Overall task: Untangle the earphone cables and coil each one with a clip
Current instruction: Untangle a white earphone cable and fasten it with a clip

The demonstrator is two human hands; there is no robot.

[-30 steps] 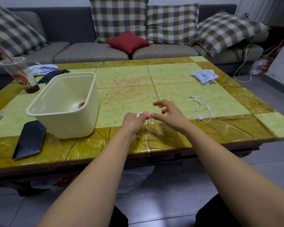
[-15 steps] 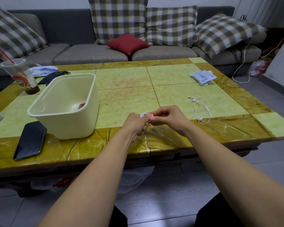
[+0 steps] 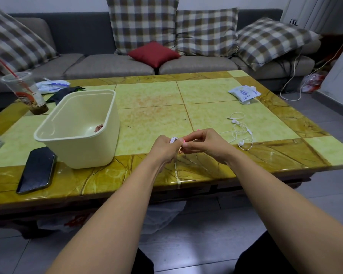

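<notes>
My left hand (image 3: 163, 149) grips a small coil of white earphone cable (image 3: 173, 139) above the table's front edge. My right hand (image 3: 205, 144) meets it from the right and pinches a pink clip (image 3: 184, 142) against the coil. Most of the coil is hidden inside my fingers. A second white earphone cable (image 3: 240, 131) lies loose and uncoiled on the green tabletop, just right of my right hand.
A cream plastic tub (image 3: 77, 127) with a reddish coil (image 3: 98, 128) inside stands left of my hands. A black phone (image 3: 37, 170) lies at the front left, a plastic cup (image 3: 25, 91) with a straw at the back left, a white packet (image 3: 245, 93) at the back right.
My right hand's fingers, spread a second ago, have curled and closed onto the pink clip at the coil. Both hands stay together at the same spot.
</notes>
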